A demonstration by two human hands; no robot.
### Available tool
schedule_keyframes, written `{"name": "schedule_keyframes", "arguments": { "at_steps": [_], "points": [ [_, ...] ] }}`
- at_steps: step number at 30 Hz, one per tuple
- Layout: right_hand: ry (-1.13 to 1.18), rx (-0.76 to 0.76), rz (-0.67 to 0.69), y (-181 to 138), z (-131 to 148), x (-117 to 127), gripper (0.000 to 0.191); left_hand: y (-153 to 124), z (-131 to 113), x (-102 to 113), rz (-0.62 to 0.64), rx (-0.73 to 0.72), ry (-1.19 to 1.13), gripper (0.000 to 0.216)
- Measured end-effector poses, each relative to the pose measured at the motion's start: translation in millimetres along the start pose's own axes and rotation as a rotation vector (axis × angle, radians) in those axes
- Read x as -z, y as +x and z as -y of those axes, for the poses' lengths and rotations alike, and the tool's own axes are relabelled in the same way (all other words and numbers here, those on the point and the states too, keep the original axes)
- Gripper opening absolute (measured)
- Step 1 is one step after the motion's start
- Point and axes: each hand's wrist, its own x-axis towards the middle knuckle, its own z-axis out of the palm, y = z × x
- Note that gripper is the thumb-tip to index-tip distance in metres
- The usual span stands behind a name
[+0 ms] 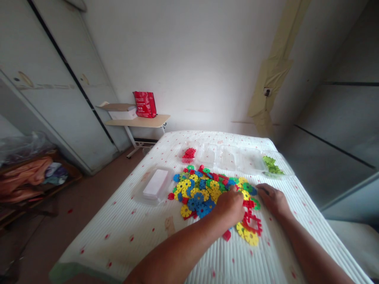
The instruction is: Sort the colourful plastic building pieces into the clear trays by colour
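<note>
A mixed pile of toothed plastic building discs (202, 196) in blue, yellow, green and red lies on the bedspread. My left hand (232, 204) is over the right part of the pile, its fingers closed together; what they grip, if anything, is hidden under the hand. At the pile's right edge my right hand (274, 200) rests beside a green disc (247, 187), fingers reaching forward and a little apart, with nothing visible in them. Close below the hands lie a red square frame piece (252, 223) and a yellow disc (251, 237).
Along the back stand clear plastic boxes (227, 158); the leftmost holds red pieces (188, 154), the rightmost light green pieces (271, 165). On the left, a clear tray (139, 196) carries a white block-like stack (155, 182). Beyond is a side table (148, 121) with a red bag (145, 104).
</note>
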Motion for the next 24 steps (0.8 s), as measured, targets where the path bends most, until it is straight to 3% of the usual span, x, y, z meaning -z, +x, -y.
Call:
{"name": "schedule_keyframes", "arguments": {
  "at_steps": [4,7,11,13,18,24],
  "points": [
    [-0.01,-0.011,0.003,0,0,1,0.029,-1,18,36,-0.001,0.098,-0.355,0.027],
    [-0.021,-0.003,0.009,-1,0,0,0.029,5,53,78,0.005,0.294,-0.555,0.022],
    [-0.026,0.015,0.019,-1,0,-1,0.029,26,116,128,-0.277,0.534,-0.419,0.018],
    [-0.033,0.015,0.014,-1,-1,-1,0.03,39,144,144,-0.326,0.585,-0.367,0.016],
    [-0.036,0.004,0.024,-1,-1,-1,0.032,67,183,160,-0.386,0.704,-0.211,0.016],
    [-0.013,0.001,0.025,0,-2,-2,0.031,93,188,145,-0.378,0.727,-0.17,0.014]
  ]
}}
